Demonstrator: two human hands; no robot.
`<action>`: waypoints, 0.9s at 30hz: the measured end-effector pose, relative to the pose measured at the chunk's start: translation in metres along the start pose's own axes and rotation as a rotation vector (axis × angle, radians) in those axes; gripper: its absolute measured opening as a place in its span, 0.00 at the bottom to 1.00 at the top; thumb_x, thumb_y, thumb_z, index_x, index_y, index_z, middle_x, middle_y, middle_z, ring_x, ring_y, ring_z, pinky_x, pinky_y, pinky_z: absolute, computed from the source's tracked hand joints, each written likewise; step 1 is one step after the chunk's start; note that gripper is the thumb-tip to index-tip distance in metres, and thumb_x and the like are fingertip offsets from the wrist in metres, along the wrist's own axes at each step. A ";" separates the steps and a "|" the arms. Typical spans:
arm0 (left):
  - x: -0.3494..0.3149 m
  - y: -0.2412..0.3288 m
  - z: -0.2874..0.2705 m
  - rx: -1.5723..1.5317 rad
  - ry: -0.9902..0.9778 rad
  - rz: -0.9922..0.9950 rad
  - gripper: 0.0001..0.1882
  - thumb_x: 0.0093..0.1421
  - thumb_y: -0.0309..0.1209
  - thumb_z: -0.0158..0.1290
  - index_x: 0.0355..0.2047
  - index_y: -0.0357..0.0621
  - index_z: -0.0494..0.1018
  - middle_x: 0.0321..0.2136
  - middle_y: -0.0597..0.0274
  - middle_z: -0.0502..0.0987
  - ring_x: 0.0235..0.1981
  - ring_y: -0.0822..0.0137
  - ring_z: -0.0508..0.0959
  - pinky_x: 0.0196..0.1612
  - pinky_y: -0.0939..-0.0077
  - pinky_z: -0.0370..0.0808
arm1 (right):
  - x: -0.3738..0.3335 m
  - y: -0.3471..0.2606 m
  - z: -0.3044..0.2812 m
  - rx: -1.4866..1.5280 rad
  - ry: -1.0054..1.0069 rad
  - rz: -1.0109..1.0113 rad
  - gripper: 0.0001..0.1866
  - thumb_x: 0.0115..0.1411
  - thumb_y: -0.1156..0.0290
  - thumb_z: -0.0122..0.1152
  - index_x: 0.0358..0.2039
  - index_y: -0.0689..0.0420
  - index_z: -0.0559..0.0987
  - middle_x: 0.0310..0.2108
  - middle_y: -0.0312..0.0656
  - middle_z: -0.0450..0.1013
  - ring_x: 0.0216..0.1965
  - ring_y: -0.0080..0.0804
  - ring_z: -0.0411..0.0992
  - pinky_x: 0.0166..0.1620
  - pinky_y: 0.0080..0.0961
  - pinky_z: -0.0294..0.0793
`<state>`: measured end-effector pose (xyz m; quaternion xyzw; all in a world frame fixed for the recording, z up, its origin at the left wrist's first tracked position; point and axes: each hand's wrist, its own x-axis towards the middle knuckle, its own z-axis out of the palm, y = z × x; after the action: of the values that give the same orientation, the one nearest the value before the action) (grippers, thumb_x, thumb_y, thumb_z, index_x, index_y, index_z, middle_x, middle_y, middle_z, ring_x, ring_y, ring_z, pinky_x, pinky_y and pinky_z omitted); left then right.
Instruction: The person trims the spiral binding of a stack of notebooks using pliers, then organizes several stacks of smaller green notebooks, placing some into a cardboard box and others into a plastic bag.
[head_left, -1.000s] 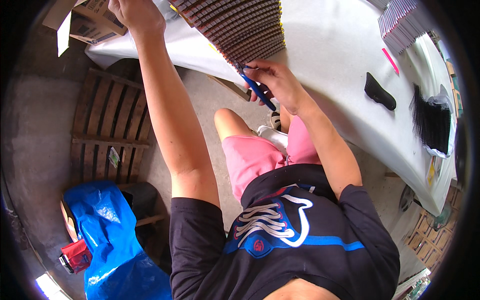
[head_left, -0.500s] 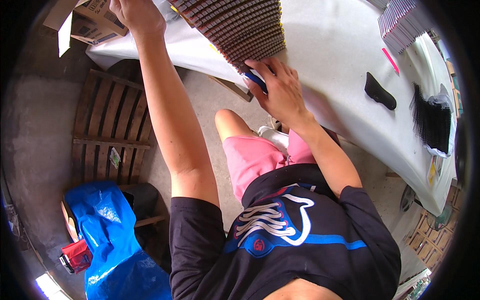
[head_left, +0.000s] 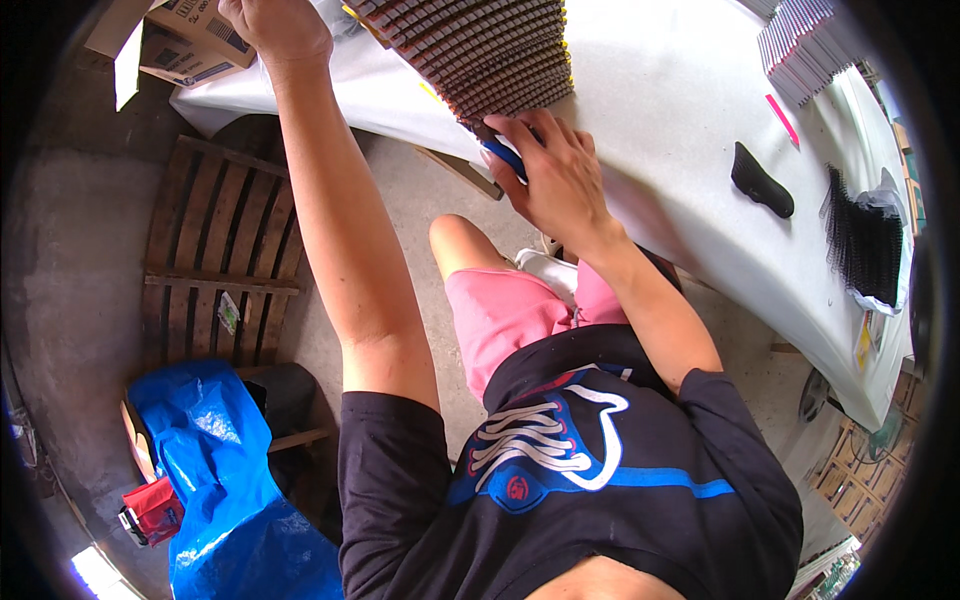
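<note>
My right hand (head_left: 562, 180) is closed around a blue-handled tool (head_left: 503, 157), perhaps pliers. Its dark head meets the near left corner of a tall stack of coil-bound books (head_left: 480, 55), whose brown spines face me in rows. My fingertips hide most of that head. At the upper left, my left arm stretches forward, and my left hand (head_left: 283, 32) is partly cut off by the picture's top edge. Its visible fingers look curled, and whatever they hold is hidden. Beside it is an open cardboard box (head_left: 190, 45).
A white-covered table (head_left: 665, 130) curves to the right. On it lie a black pouch-like item (head_left: 762, 182), a pink strip (head_left: 782, 120), a bundle of black plastic coils (head_left: 865, 245) and another book stack (head_left: 800, 50). Wooden pallets (head_left: 215, 250) and a blue plastic sheet (head_left: 215, 430) are at left.
The tool and the fingers of my right hand have shifted very slightly left at the stack's corner. My left hand has barely moved.
</note>
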<state>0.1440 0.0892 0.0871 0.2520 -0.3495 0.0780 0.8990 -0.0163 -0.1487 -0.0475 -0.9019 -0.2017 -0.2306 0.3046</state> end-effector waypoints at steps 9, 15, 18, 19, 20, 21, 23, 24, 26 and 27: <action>-0.001 -0.005 0.014 0.078 0.029 -0.004 0.20 0.69 0.38 0.38 0.47 0.33 0.71 0.44 0.57 0.75 0.48 0.67 0.72 0.52 0.75 0.65 | 0.009 -0.003 -0.008 0.612 -0.358 0.460 0.12 0.60 0.62 0.56 0.41 0.54 0.73 0.33 0.46 0.71 0.33 0.44 0.75 0.33 0.38 0.73; -0.005 -0.018 0.037 0.792 -0.077 0.393 0.20 0.69 0.38 0.39 0.46 0.33 0.71 0.44 0.57 0.75 0.47 0.67 0.72 0.53 0.75 0.65 | 0.009 0.010 -0.005 0.580 -0.298 0.398 0.18 0.58 0.59 0.59 0.46 0.53 0.73 0.30 0.44 0.72 0.32 0.44 0.74 0.36 0.39 0.72; 0.001 -0.002 0.020 0.019 0.103 0.004 0.20 0.69 0.39 0.39 0.46 0.33 0.71 0.43 0.57 0.75 0.47 0.67 0.72 0.52 0.74 0.65 | -0.002 0.005 -0.010 0.116 -0.051 0.108 0.18 0.56 0.59 0.60 0.46 0.50 0.74 0.34 0.43 0.71 0.35 0.43 0.73 0.40 0.41 0.69; 0.000 0.000 0.016 0.005 0.104 -0.004 0.20 0.69 0.39 0.39 0.46 0.34 0.71 0.43 0.57 0.75 0.47 0.67 0.72 0.52 0.74 0.65 | -0.005 0.003 -0.011 -0.009 0.015 0.035 0.19 0.55 0.59 0.60 0.46 0.49 0.74 0.36 0.43 0.71 0.37 0.43 0.72 0.41 0.41 0.68; 0.001 0.001 0.015 -0.014 0.102 -0.014 0.20 0.69 0.39 0.39 0.46 0.34 0.71 0.44 0.57 0.75 0.47 0.67 0.72 0.52 0.74 0.65 | -0.005 0.004 -0.011 -0.016 0.014 0.030 0.18 0.55 0.60 0.60 0.46 0.49 0.74 0.37 0.43 0.70 0.38 0.42 0.72 0.42 0.41 0.68; 0.002 0.003 0.014 -0.039 0.096 -0.029 0.20 0.69 0.39 0.39 0.46 0.34 0.71 0.44 0.57 0.75 0.47 0.67 0.72 0.52 0.74 0.65 | -0.005 0.004 -0.011 -0.022 0.013 0.025 0.18 0.55 0.60 0.60 0.46 0.49 0.74 0.39 0.42 0.70 0.39 0.42 0.71 0.43 0.42 0.67; 0.003 0.003 0.012 -0.034 0.092 -0.026 0.20 0.69 0.39 0.40 0.47 0.34 0.71 0.44 0.57 0.75 0.47 0.67 0.72 0.52 0.74 0.65 | -0.006 0.005 -0.007 -0.031 0.003 0.015 0.18 0.55 0.61 0.59 0.46 0.49 0.74 0.40 0.42 0.69 0.41 0.42 0.70 0.44 0.42 0.66; 0.005 0.001 0.010 -0.003 0.095 -0.007 0.20 0.68 0.39 0.40 0.47 0.34 0.71 0.44 0.57 0.75 0.47 0.67 0.72 0.52 0.74 0.65 | -0.007 0.006 -0.004 -0.033 -0.006 0.011 0.18 0.55 0.61 0.59 0.47 0.49 0.74 0.41 0.42 0.69 0.41 0.42 0.70 0.44 0.43 0.66; 0.005 0.001 0.010 -0.017 0.113 0.000 0.20 0.68 0.39 0.41 0.47 0.34 0.71 0.45 0.58 0.75 0.47 0.67 0.72 0.52 0.74 0.65 | -0.007 0.006 -0.002 -0.035 -0.018 0.009 0.17 0.56 0.61 0.58 0.46 0.50 0.74 0.40 0.43 0.69 0.41 0.42 0.70 0.43 0.43 0.67; 0.005 0.002 0.011 -0.062 0.128 -0.012 0.19 0.68 0.39 0.41 0.47 0.34 0.71 0.44 0.58 0.75 0.47 0.68 0.72 0.52 0.75 0.66 | -0.006 0.006 -0.003 -0.036 -0.022 0.011 0.17 0.57 0.62 0.57 0.46 0.50 0.74 0.40 0.43 0.70 0.40 0.42 0.71 0.43 0.43 0.68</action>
<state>0.1404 0.0856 0.0979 0.2205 -0.2920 0.0774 0.9274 -0.0191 -0.1560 -0.0518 -0.9108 -0.1959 -0.2226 0.2873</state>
